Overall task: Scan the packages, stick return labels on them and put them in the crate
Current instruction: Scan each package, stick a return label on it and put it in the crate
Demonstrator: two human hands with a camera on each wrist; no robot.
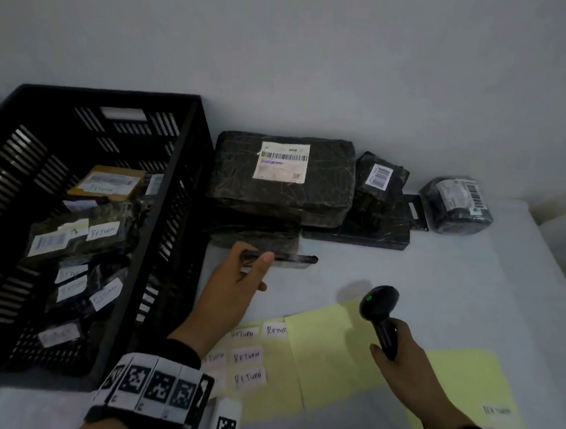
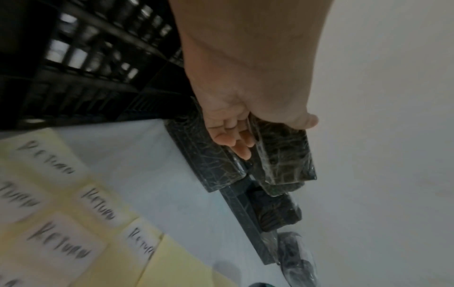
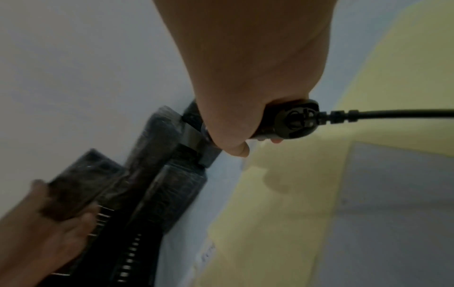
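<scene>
My left hand (image 1: 252, 268) pinches a thin, flat black-wrapped package (image 1: 292, 259) by its left end and holds it edge-on just above the table, in front of the stacked packages; the left wrist view shows the same package (image 2: 282, 155) between thumb and fingers (image 2: 242, 147). My right hand (image 1: 399, 350) grips the handle of a black barcode scanner (image 1: 380, 303) whose green light is on and whose head points toward the held package. The scanner's cable end (image 3: 297, 120) shows in the right wrist view. The black crate (image 1: 176, 207) at the left holds several packages with RETURN labels.
Against the wall lie a large black package with a barcode label (image 1: 282, 174), smaller black packages (image 1: 381, 180) on a flat one, and a round wrapped one (image 1: 458, 205). Yellow backing sheets (image 1: 325, 359) with several white RETURN labels (image 1: 248, 356) lie at the table's near side.
</scene>
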